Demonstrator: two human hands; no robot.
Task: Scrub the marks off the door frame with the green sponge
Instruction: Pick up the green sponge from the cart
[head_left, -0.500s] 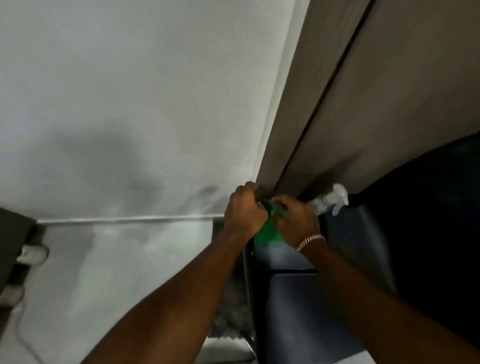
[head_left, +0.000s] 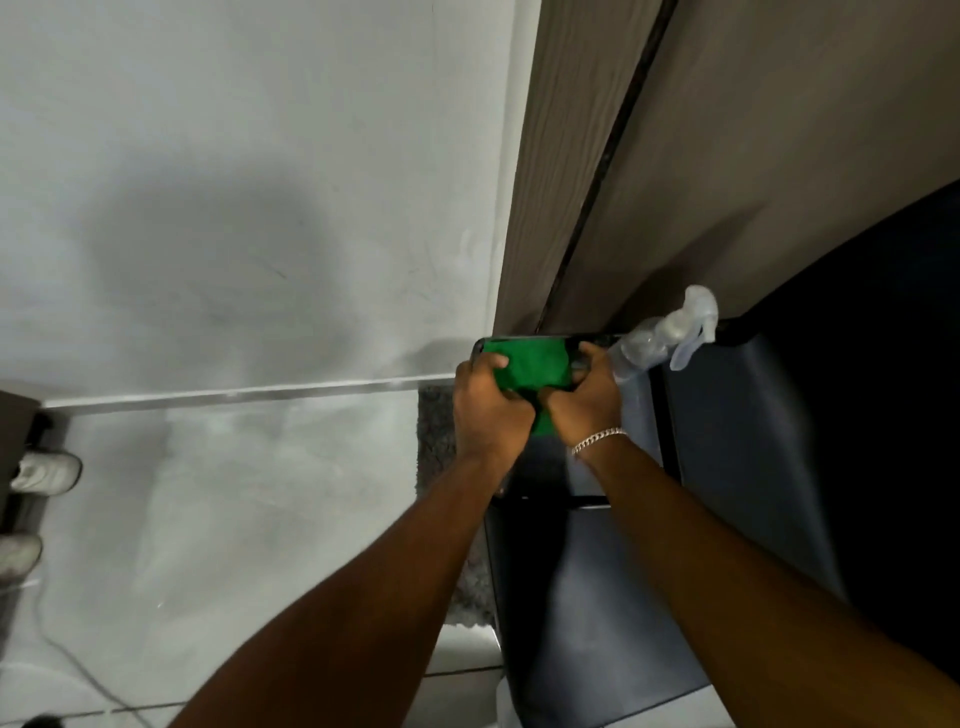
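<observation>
The green sponge (head_left: 530, 366) is held flat between both hands, just below the foot of the brown door frame (head_left: 550, 171). My left hand (head_left: 488, 410) grips its left edge, thumb on top. My right hand (head_left: 587, 397), with a silver bracelet on the wrist, grips its right edge. The sponge sits over the back end of a dark chair seat and is apart from the frame. A dark groove runs up the frame to the right of the sponge.
A clear spray bottle (head_left: 670, 335) lies on the dark chair (head_left: 727, 426) right of my hands. A grey mat (head_left: 434, 436) lies at the frame's foot. The white wall (head_left: 234, 182) and floor spread left, with white shoes (head_left: 44, 470) and a cable at the far left.
Both hands have come down off the base of the frame and pulled the sponge out flat between them; before, it was bunched up against the frame.
</observation>
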